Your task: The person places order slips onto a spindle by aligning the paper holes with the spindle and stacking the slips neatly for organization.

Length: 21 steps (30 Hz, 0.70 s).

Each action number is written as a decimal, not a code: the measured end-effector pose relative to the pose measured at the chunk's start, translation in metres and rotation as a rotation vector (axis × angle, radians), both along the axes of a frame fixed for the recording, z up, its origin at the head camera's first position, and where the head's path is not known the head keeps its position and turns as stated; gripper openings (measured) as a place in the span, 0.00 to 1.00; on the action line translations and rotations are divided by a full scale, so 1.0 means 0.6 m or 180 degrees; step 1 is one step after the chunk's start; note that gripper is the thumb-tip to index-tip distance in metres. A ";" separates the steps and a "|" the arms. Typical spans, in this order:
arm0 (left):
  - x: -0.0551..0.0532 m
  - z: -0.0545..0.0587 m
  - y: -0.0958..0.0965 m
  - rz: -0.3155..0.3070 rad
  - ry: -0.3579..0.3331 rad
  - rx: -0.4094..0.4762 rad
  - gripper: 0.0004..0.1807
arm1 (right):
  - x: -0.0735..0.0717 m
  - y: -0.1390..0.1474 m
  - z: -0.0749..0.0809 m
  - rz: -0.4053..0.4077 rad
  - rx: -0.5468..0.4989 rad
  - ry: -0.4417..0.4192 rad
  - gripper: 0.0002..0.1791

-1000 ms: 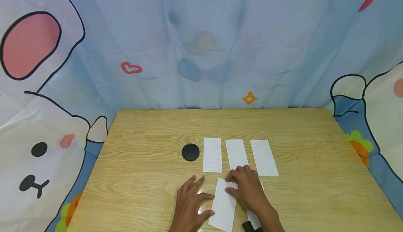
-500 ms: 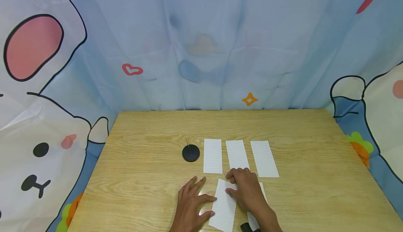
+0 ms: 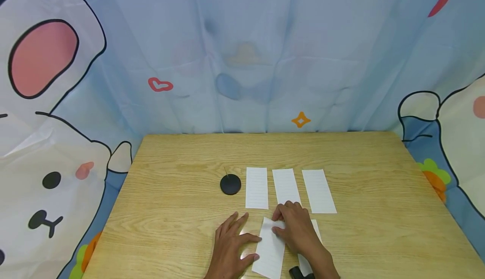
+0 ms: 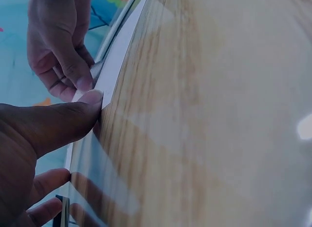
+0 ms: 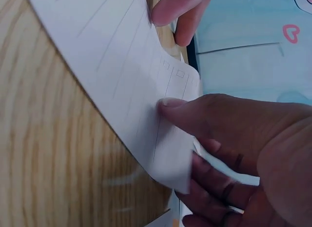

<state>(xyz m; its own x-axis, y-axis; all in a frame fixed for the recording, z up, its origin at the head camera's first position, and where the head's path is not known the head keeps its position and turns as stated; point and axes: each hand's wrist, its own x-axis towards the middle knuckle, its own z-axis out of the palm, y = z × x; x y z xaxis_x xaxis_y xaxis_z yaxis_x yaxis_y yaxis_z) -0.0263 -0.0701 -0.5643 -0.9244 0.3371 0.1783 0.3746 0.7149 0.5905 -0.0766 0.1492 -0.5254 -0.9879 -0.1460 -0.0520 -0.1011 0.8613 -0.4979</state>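
A white lined paper slip point(image 3: 270, 249) lies at the front middle of the table. My right hand point(image 3: 297, 228) pinches its far right corner; in the right wrist view the slip's end point(image 5: 173, 139) bends up between thumb and fingers. Small printed boxes and ruled lines show on it there. My left hand point(image 3: 230, 247) has its fingers spread on the table, with index fingertip and thumb tip touching the slip's left edge. In the left wrist view the left thumb point(image 4: 73, 119) rests at the paper's edge, close to the right hand point(image 4: 61, 41).
Three more slips stand in a row behind: left slip point(image 3: 257, 188), middle slip point(image 3: 286, 184), right slip point(image 3: 319, 191). Another slip point(image 3: 316, 229) is partly hidden under the right forearm. A black round base with a thin upright spike point(image 3: 230, 184) stands left of the row. A patterned curtain point(image 3: 242, 60) hangs behind the table.
The right hand has drawn back slightly toward the person while keeping its pinch on the slip. The left hand holds its place at the slip's edge. The head view has shifted a little.
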 end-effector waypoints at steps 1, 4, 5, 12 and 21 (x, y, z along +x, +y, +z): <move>0.000 0.001 0.000 0.0000 -0.0016 0.0002 0.20 | 0.000 0.000 0.001 0.0005 -0.0035 -0.0014 0.19; -0.001 0.002 -0.001 0.0002 -0.0083 0.0018 0.20 | 0.000 0.000 0.003 0.0012 -0.0169 -0.0074 0.20; -0.001 0.003 -0.001 0.0001 -0.0108 0.0025 0.20 | -0.001 0.000 0.004 0.0010 -0.0223 -0.0104 0.20; -0.001 0.005 -0.001 -0.0009 -0.0103 0.0042 0.20 | -0.002 0.010 0.016 0.0119 -0.0529 -0.0207 0.19; 0.002 0.001 -0.003 -0.0053 0.0165 0.0074 0.22 | -0.004 0.036 0.026 0.0315 -0.0694 -0.0277 0.17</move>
